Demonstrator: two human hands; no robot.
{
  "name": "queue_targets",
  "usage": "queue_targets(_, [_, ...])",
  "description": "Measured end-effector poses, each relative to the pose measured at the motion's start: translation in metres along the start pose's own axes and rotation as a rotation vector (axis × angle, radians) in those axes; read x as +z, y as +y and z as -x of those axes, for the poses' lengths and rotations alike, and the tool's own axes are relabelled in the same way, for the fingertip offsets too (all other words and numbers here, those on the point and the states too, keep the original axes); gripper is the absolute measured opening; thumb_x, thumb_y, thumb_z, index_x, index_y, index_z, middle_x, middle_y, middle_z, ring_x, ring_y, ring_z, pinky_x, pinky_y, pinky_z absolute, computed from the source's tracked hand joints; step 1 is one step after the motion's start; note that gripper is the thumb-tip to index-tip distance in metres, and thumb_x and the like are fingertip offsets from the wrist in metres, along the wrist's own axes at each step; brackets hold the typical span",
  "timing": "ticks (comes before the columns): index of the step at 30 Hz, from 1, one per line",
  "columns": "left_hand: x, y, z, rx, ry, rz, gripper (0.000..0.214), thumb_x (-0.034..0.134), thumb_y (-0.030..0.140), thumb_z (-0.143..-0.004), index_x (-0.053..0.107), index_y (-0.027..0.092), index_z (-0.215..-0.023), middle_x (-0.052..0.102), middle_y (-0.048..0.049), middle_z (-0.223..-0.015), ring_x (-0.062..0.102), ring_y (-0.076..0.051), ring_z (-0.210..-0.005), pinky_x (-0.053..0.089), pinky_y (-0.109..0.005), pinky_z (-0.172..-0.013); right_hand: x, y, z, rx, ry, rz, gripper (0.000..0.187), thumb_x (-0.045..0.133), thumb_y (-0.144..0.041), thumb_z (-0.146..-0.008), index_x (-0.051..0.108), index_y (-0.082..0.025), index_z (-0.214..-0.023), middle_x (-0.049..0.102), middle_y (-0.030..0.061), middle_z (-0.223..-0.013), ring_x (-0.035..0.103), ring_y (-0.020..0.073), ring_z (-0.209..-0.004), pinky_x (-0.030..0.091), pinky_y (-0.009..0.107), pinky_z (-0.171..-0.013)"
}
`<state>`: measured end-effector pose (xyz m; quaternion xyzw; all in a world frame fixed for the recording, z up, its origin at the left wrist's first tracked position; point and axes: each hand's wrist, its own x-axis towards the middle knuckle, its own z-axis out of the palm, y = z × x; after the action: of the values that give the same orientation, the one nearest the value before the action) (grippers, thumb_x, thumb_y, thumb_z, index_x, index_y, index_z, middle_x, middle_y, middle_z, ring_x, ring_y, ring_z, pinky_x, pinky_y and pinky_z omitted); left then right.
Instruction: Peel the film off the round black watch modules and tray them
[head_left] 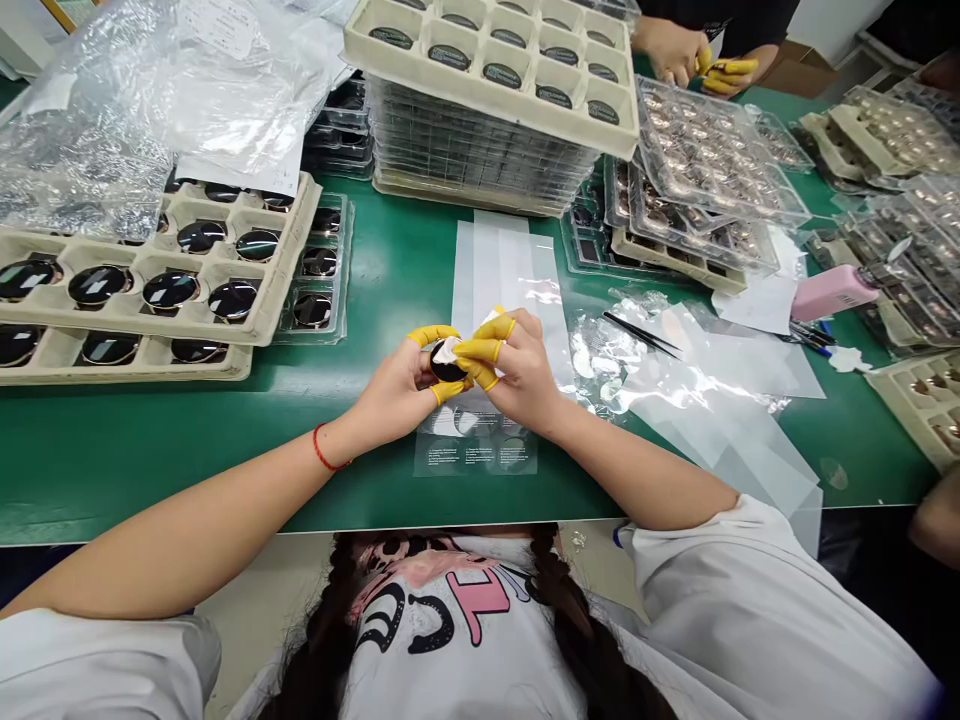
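My left hand point(397, 390), with yellow finger cots on its fingertips, grips a small round black glossy disc, likely a watch face point(448, 369), by its edge. My right hand point(517, 365), also in yellow finger cots, pinches a crumpled white cloth point(448, 350) against the disc's face. Both hands meet above the green table. Below them lie translucent sheets point(504, 262) and a clear film printed with small text point(480, 455). The back of the disc is hidden by my fingers.
Cream trays of black discs point(289, 290) stand at left under plastic wrapping point(225, 90). A tall tray stack point(480, 140) rises ahead. Black tweezers point(641, 335), loose film pieces point(600, 370) and a pink bottle point(834, 298) lie right. Another person's hands point(697, 60) work at the back.
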<state>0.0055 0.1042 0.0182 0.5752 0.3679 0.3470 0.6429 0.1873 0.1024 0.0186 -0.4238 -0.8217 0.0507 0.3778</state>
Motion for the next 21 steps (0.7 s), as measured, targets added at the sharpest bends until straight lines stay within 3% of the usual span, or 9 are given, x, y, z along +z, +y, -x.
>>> queue_targets(5, [-0.006, 0.002, -0.002, 0.006, -0.012, -0.089, 0.053, 0.07, 0.017, -0.072, 0.044, 0.018, -0.118, 0.058, 0.0049, -0.072, 0.054, -0.008, -0.06, 0.043, -0.021, -0.056, 0.004, -0.011, 0.01, -0.048, -0.12, 0.006, 0.024, 0.049, -0.033, -0.095, 0.069, -0.026, -0.085, 0.063, 0.0058, -0.086, 0.049, 0.0212, -0.092, 0.034, 0.041, -0.085])
queue_targets(10, [-0.005, -0.002, -0.003, -0.004, 0.016, -0.053, 0.053, 0.076, 0.021, -0.069, 0.045, 0.018, -0.112, 0.064, -0.0017, -0.096, 0.065, -0.013, -0.082, 0.053, -0.026, -0.072, 0.017, -0.002, -0.005, 0.015, -0.027, 0.081, 0.026, 0.044, -0.034, -0.096, 0.067, -0.022, -0.091, 0.064, 0.0076, -0.088, 0.05, 0.0222, -0.092, 0.035, 0.041, -0.084])
queue_targets(12, [-0.003, -0.004, -0.003, -0.037, 0.001, -0.027, 0.054, 0.077, 0.022, -0.07, 0.044, 0.018, -0.112, 0.065, -0.0013, -0.095, 0.067, -0.014, -0.084, 0.055, -0.029, -0.077, 0.017, 0.007, -0.011, 0.068, 0.003, 0.083, 0.025, 0.045, -0.034, -0.096, 0.066, -0.021, -0.093, 0.065, 0.0077, -0.09, 0.052, 0.0222, -0.093, 0.037, 0.04, -0.085])
queue_targets(17, [-0.005, 0.006, -0.004, -0.039, 0.101, 0.042, 0.057, 0.079, 0.023, -0.069, 0.044, 0.02, -0.113, 0.068, 0.0013, -0.09, 0.072, -0.015, -0.083, 0.059, -0.033, -0.083, -0.012, 0.026, -0.014, 0.249, -0.02, -0.023, 0.033, 0.053, -0.047, -0.093, 0.063, -0.02, -0.109, 0.068, 0.0078, -0.101, 0.056, 0.0232, -0.101, 0.043, 0.042, -0.092])
queue_targets(21, [-0.013, 0.021, -0.009, 0.008, 0.224, 0.099, 0.061, 0.08, 0.023, -0.067, 0.042, 0.02, -0.114, 0.069, 0.0028, -0.085, 0.074, -0.016, -0.081, 0.059, -0.034, -0.084, -0.047, 0.026, -0.008, 0.197, -0.121, -0.099, 0.049, 0.063, -0.055, -0.084, 0.059, -0.024, -0.122, 0.063, 0.0081, -0.122, 0.056, 0.0243, -0.117, 0.045, 0.043, -0.099])
